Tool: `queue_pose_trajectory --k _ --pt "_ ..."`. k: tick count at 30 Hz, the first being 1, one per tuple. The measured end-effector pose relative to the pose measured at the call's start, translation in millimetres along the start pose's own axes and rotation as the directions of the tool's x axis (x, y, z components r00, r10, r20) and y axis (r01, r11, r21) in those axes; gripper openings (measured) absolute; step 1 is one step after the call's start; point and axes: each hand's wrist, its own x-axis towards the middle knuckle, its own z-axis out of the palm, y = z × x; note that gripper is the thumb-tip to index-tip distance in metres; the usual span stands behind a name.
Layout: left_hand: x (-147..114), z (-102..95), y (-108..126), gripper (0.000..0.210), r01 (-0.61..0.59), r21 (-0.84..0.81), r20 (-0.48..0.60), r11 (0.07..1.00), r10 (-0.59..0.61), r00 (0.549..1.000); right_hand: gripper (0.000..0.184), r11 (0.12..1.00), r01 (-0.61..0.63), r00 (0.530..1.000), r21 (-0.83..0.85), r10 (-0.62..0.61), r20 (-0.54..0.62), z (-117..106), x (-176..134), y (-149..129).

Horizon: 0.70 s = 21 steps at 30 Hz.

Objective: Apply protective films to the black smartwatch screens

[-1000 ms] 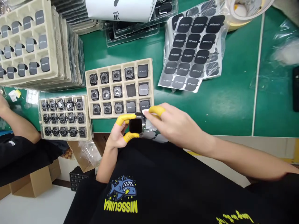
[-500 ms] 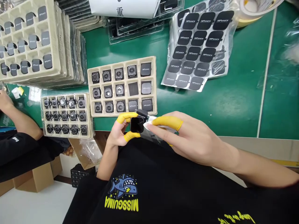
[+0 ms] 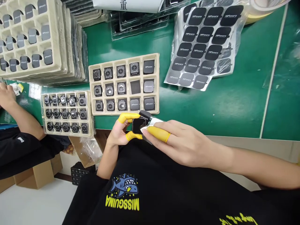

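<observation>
My left hand, with yellow finger cots on the thumb and index finger, grips a smartwatch by its edges, dark screen up. Over the watch, my right hand is closed on a sticker sheet, and its cotted finger presses at the screen's right side. One black HiFuture sticker shows at the sheet's left end. A small white piece shows at the right fingertips; whether it is cloth or paper I cannot tell. Just beyond the hands lies a beige tray of smartwatches, some with HiFuture stickers on top.
A smaller tray of watches lies to the left, before tall stacked trays. Sticker sheets and tape rolls are at the back right. A co-worker's arm reaches in at left. An open carton stands below the table edge.
My right hand has shifted left and slightly down, bringing its fingertips further over the watch screen. My left hand keeps its grip on the watch. The view has shifted slightly.
</observation>
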Motion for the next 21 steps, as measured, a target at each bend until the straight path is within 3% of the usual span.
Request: queue_pose_trajectory --k 10,21 --pt "-6 -9.1 -1 0.069 0.133 0.07 0.076 0.989 -0.138 0.987 0.03 0.995 0.102 0.991 0.002 -0.102 0.085 -1 3 3" --pt "2 -14.0 5 0.064 0.096 0.099 0.113 0.99 -0.107 0.988 0.022 0.988 0.15 0.988 -0.025 -0.149 0.037 17 13 14"
